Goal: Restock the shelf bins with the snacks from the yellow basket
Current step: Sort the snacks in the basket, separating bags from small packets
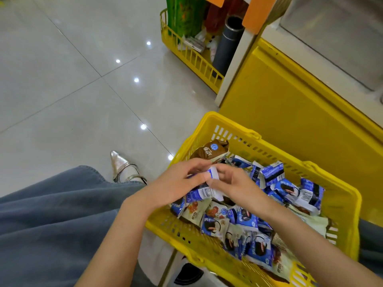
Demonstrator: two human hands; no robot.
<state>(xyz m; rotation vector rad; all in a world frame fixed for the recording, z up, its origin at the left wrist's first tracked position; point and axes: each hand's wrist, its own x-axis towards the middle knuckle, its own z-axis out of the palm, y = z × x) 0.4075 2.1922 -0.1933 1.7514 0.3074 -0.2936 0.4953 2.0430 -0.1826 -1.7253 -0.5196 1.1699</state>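
Both hands are closed on a small bundle of blue-and-white foil snack packets (202, 192), held just above the yellow slatted plastic basket (232, 129). The left hand (176, 183) clasps the bundle and the right hand (234, 186) pinches its top edge. Recommended: square the bundle, keep one flavour together, and secure the grip before lifting towards a bin.
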